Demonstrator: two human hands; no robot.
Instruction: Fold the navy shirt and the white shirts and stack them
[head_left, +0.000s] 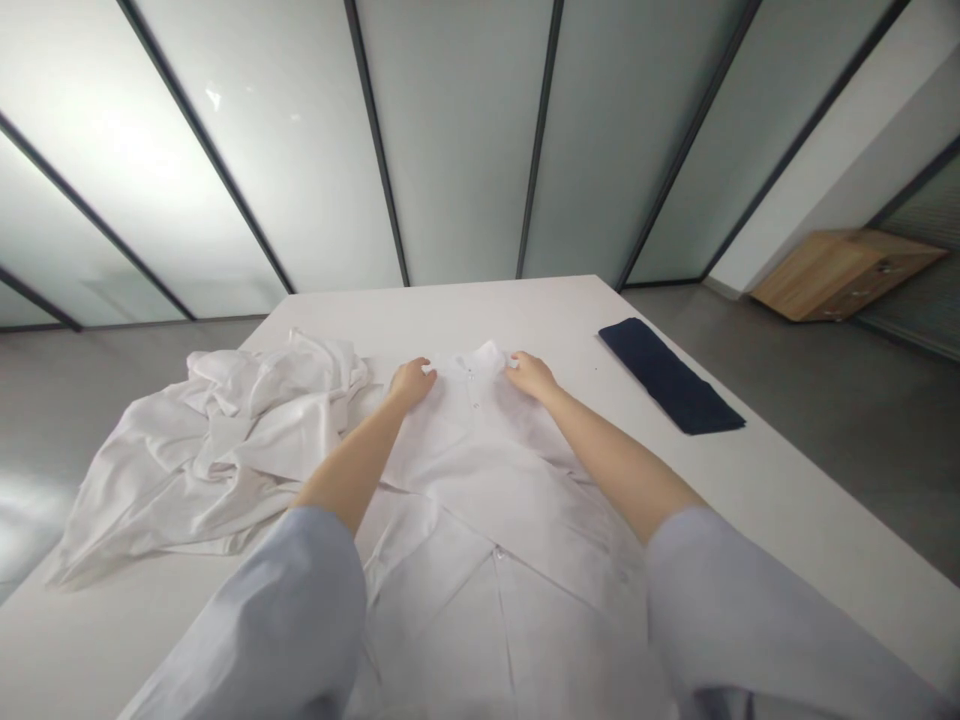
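Note:
A white button-up shirt (480, 480) lies front up on the table, its collar (491, 352) pointing away from me and its lower part coming toward me. My left hand (412, 384) is at the shoulder left of the collar, fingers curled on the cloth. At the opposite shoulder, my right hand (531, 377) grips the fabric between thumb and fingers. Small buttons run down the front below the collar. Folds cross the shirt's middle, and its sleeves are hard to make out.
A crumpled heap of white cloth (232, 440) covers the table's left side, hanging near its edge. On the right lies a flat, folded dark navy cloth (667, 375). Behind the white table (450, 308) stand frosted glass panels (465, 140). A wooden cabinet (832, 270) sits farther right.

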